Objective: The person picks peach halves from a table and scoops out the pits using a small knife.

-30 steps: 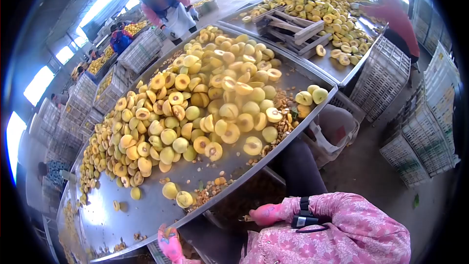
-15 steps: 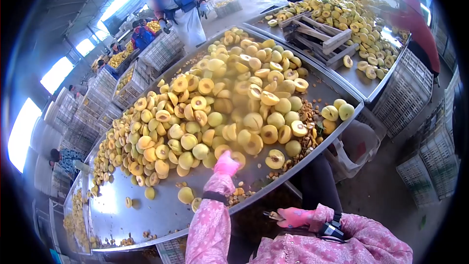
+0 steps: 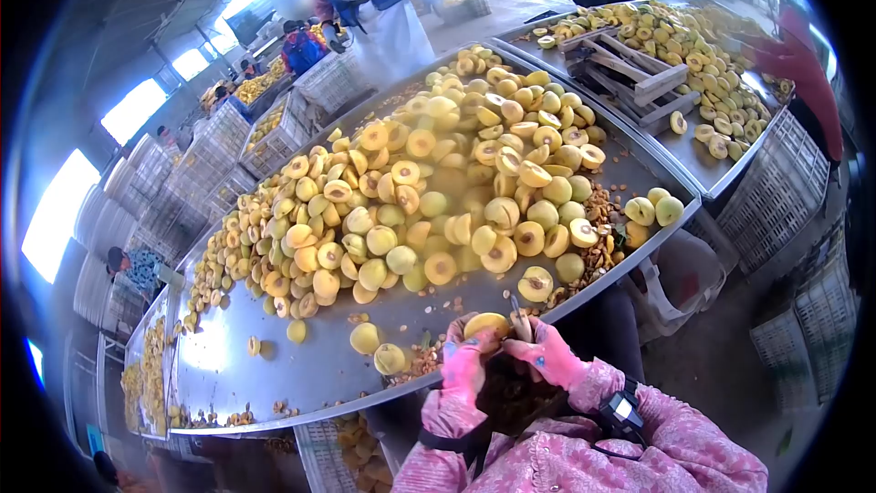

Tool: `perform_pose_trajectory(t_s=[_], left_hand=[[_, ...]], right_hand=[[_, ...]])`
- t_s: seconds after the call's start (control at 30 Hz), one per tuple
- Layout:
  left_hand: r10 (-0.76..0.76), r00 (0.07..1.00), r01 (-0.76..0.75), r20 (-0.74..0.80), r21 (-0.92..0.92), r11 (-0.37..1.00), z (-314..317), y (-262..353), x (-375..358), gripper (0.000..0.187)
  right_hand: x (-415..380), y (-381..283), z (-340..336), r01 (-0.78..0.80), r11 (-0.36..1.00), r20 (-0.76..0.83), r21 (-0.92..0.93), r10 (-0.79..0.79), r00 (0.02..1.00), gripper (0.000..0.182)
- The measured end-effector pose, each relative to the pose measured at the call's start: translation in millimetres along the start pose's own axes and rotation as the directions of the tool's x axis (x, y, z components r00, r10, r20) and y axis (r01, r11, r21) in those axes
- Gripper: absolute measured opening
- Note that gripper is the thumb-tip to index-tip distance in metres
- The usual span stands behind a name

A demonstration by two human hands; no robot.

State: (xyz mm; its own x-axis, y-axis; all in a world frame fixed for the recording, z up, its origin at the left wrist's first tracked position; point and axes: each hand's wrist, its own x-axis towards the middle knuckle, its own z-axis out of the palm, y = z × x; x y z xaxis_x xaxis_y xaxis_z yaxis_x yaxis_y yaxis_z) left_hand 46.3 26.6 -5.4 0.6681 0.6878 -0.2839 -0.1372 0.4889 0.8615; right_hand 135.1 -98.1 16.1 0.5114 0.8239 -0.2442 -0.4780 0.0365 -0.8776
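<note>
Both my hands, in pink gloves, are close together over the near edge of the metal table (image 3: 315, 411). My left hand (image 3: 464, 367) grips a yellow fruit piece (image 3: 486, 325) between thumb and fingers. Just right of it, my right hand (image 3: 550, 354) is closed on a small knife (image 3: 517, 309), its blade pointing up beside the fruit. Beyond them spreads a big pile of yellow fruit (image 3: 383, 239), many pieces halved. Loose pits (image 3: 425, 358) lie left of my left hand, near two fruits.
A second metal table (image 3: 698, 184) at the right back holds more halved fruit and a wooden frame (image 3: 639, 82). Co-workers stand or sit around the tables. Plastic crates (image 3: 776, 192) are stacked at both sides. A pale bag (image 3: 680, 288) hangs by the table's right edge.
My left hand has drawn back from the pile with a fruit piece in it. My right hand has risen with the knife to meet it. The view has shifted slightly.
</note>
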Motion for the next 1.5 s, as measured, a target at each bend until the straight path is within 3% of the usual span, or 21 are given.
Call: perform_pose_trajectory(t_s=[0.1,0.13,0.3,0.37,0.67,0.7,0.73,0.9,0.93,0.97,1.0,1.03,1.1,1.13,1.17,1.23,1.27,1.3,1.37,1.43,1.5], left_hand=[[0.182,0.978,-0.182,-0.101,0.011,0.983,9,-11,-21,0.033],[0.246,0.963,-0.244,-0.111,0.034,0.969,5,-20,-21,0.034],[0.441,0.88,-0.44,-0.175,0.048,0.897,2,-36,-25,0.036],[0.409,0.896,-0.417,-0.173,-0.011,0.909,0,-38,-26,0.036],[0.325,0.907,-0.339,-0.267,-0.008,0.941,1,-37,-33,0.037],[0.397,0.883,-0.387,-0.249,0.09,0.918,-4,-41,-30,0.037],[0.389,0.886,-0.388,-0.252,0.053,0.92,-2,-42,-29,0.037],[0.439,0.871,-0.447,-0.22,0.013,0.894,1,-49,-22,0.038],[0.418,0.877,-0.433,-0.236,-0.012,0.901,7,-42,-24,0.039],[0.397,0.88,-0.42,-0.259,-0.036,0.907,10,-35,-26,0.04],[0.513,0.828,-0.496,-0.227,0.133,0.858,-2,-43,-14,0.038],[0.446,0.849,-0.421,-0.282,0.147,0.895,-10,-35,-6,0.036],[0.18,0.927,-0.206,-0.33,-0.043,0.978,-15,-10,-15,0.035],[0.195,0.908,-0.235,-0.372,-0.066,0.97,-15,-4,-16,0.03],[0.128,0.965,-0.172,-0.229,-0.185,0.967,-32,-5,-13,0.025],[0.046,0.99,-0.088,-0.136,-0.317,0.944,-20,17,-28,0.025],[0.046,0.987,-0.092,-0.151,-0.311,0.946,-21,22,-32,0.029],[0.031,0.994,-0.075,-0.109,-0.427,0.901,-30,20,-31,0.032],[-0.094,0.996,0.077,-0.014,-0.449,0.89,-18,43,-39,0.042],[-0.155,0.986,0.157,0.052,-0.58,0.799,-23,41,-39,0.046],[-0.122,0.991,0.128,0.048,-0.548,0.826,-23,34,-42,0.049]], right_hand=[[8,8,11,-0.05,0.999,-0.091,0.004,0.05,0.995,0.025],[11,19,16,0.008,1.0,-0.151,-0.007,-0.009,0.989,0.025],[2,15,23,-0.047,0.995,-0.106,0.085,0.056,0.993,0.024],[-3,7,24,-0.13,0.989,-0.077,0.07,0.135,0.988,0.024],[0,25,22,-0.109,0.991,-0.04,0.081,0.113,0.993,0.022],[1,27,18,-0.052,0.992,-0.044,0.116,0.057,0.997,0.021],[7,36,11,-0.016,1.0,-0.039,0.019,0.016,0.999,0.021],[12,41,3,-0.068,0.998,-0.057,-0.006,0.067,0.996,0.017],[6,30,5,-0.14,0.99,0.002,0.008,0.14,0.99,0.017],[-3,19,12,-0.105,0.992,0.031,0.073,0.103,0.994,0.018],[-17,6,17,-0.148,0.987,0.187,-0.065,0.158,0.97,0.018],[-26,-2,18,-0.172,0.962,0.33,-0.213,0.237,0.914,0.019],[-33,11,33,-0.031,0.989,0.464,-0.147,0.097,0.88,0.019],[-36,-4,29,-0.107,0.954,0.404,-0.281,0.219,0.888,0.019],[-31,-6,24,-0.13,0.944,0.38,-0.303,0.245,0.892,0.023],[-30,-11,20,-0.061,0.941,0.319,-0.334,0.174,0.932,0.027],[-16,19,9,-0.033,0.943,0.335,-0.33,0.15,0.93,0.03],[-24,2,12,-0.072,0.928,0.308,-0.365,0.193,0.932,0.031],[-27,10,5,-0.082,0.926,0.305,-0.368,0.203,0.93,0.029],[-32,9,5,0.33,0.733,0.366,-0.595,-0.119,0.923,0.024],[-39,-10,8,0.113,0.753,0.361,-0.648,0.173,0.917,0.026]])
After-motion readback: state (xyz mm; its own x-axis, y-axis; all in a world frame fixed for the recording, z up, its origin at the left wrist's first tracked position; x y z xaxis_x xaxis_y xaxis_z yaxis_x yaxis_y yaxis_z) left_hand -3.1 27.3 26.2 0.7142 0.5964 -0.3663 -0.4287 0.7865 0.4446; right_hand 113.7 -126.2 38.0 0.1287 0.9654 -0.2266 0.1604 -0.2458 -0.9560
